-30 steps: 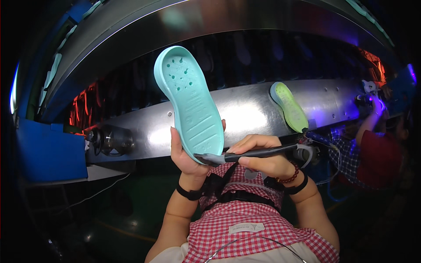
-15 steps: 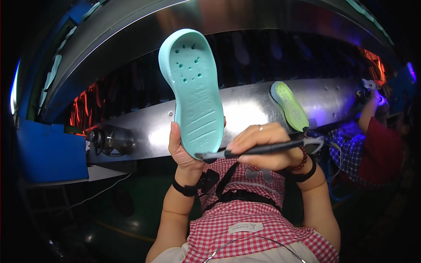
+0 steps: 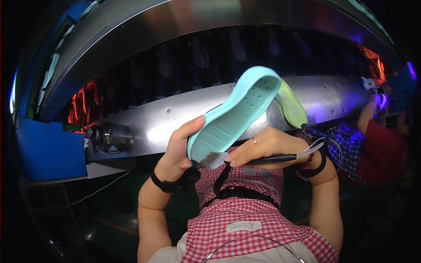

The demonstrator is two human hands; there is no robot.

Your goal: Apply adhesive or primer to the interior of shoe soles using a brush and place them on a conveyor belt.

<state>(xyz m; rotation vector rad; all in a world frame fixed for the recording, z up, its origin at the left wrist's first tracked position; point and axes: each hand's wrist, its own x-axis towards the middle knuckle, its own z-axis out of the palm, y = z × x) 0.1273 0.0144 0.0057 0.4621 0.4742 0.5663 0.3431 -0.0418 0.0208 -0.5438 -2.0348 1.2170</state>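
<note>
Seemingly sole in left hand, brush below

A long, curved conveyor of shiny sheet metal ran across the scene, bending toward the rim. A yellow-green foam shoe sole lay flat on its bright surface near the middle, partly hidden. Further soles lay in the dark rack behind, too dim to distinguish.

The shoe sole was pale turquoise, a yellow-green sole just behind it. The brush had a black handle and grey bristles. Below the turquoise sole, the apron was red-and-white checked; both wristbands were black.
</note>
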